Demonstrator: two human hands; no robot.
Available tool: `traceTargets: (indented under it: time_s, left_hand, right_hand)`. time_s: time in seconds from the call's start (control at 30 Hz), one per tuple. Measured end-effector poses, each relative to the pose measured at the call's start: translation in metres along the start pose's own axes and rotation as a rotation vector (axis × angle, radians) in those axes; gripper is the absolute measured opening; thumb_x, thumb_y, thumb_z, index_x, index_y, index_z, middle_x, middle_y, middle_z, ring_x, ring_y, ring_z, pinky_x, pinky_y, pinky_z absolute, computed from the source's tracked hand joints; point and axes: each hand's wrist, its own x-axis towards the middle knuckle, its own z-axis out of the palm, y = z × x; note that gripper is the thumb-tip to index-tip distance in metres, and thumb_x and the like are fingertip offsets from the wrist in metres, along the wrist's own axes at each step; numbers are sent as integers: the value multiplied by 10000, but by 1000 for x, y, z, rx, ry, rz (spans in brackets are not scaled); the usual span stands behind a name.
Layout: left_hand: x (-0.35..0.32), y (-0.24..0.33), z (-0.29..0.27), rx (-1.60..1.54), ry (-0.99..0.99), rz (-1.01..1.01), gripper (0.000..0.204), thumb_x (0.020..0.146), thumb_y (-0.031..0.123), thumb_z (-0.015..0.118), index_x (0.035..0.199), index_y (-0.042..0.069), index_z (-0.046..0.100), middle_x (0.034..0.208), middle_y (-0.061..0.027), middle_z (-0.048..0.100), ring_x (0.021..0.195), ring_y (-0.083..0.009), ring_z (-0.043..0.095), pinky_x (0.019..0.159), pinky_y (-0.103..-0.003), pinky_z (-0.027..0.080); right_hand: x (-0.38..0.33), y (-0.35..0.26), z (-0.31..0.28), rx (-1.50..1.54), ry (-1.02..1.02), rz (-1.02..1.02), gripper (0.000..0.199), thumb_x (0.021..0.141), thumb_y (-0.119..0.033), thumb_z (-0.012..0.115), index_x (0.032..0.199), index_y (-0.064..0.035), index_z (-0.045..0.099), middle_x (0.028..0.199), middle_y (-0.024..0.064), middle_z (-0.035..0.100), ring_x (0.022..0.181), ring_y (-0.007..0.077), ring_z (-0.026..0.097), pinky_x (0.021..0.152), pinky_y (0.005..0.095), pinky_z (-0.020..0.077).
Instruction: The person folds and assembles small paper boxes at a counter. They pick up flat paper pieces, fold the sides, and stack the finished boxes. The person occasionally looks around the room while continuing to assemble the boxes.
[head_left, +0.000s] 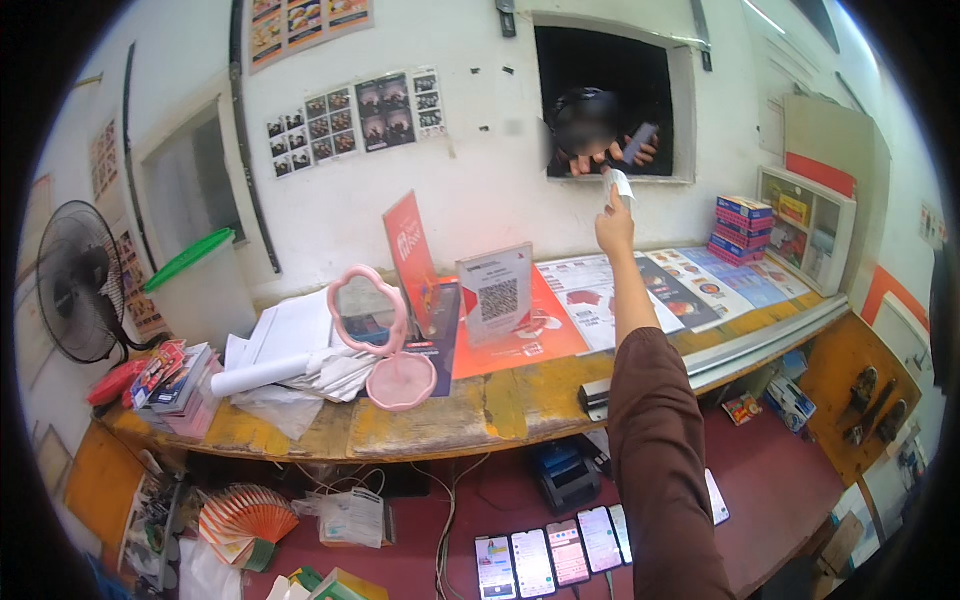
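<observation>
My right hand (615, 228), at the end of a brown-sleeved arm, stretches across the counter to the wall window. Its fingers are closed on a small white paper slip (620, 186). On the far side of the opening, a person's hand (592, 160) reaches to the slip's upper end; whether it touches the paper, I cannot tell. That person's other hand holds a phone (640, 143). Below my forearm lie printed food menus (590, 300) on the counter. My left hand is out of view.
The worn wooden counter (400, 432) carries a pink mirror (402, 380), a QR-code stand (497, 295), papers (280, 340) and stacked boxes (741, 230). On the lower red desk are several lit phones (533, 563) and a dark card machine (568, 476). A fan (80, 280) stands left.
</observation>
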Motion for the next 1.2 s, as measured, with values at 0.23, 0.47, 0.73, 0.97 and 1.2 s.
traceTargets:
  time_s: [0.23,0.47,0.73,0.97,1.2]
  left_hand:
    - [-4,9,12,-348,52,-460,401,890,175,591,1213,-24,462,1174,-131,520,1048,-206,524,872,-330,435]
    - [-15,-1,8,-713,106,-563,399,870,116,607,1218,-2,455,1152,-108,532,1042,-189,535,857,-347,464]
    - [-17,-21,-81,-579,222,-378,321,884,140,593,1149,-14,497,1071,-99,582,918,-174,606,724,-296,529]
    - [-26,-48,-131,-605,304,-440,264,867,92,595,1095,-8,507,1060,-97,565,943,-195,577,842,-335,482]
    - [-24,-21,-104,-456,123,-299,355,828,105,680,1116,-34,526,1067,-66,553,970,-151,508,861,-286,404]
  right_hand:
    - [12,-21,-13,-44,-111,25,637,705,-19,463,1341,-40,426,1054,274,585,1035,387,553,886,397,425]
    - [-23,-51,-54,-113,-300,-58,565,687,-34,490,1246,35,447,1128,289,536,1103,419,502,939,404,392]
    - [-67,-123,-58,-129,21,30,427,712,-27,507,1136,0,551,1055,175,606,966,233,591,793,283,457]
    - [-365,-385,-83,1187,-1088,-346,229,817,-101,586,1038,-48,613,951,90,641,840,206,615,747,331,498]
    - [-586,-564,-235,2176,-1801,-682,285,824,-181,574,1065,-30,576,1027,129,592,923,288,562,839,390,431]
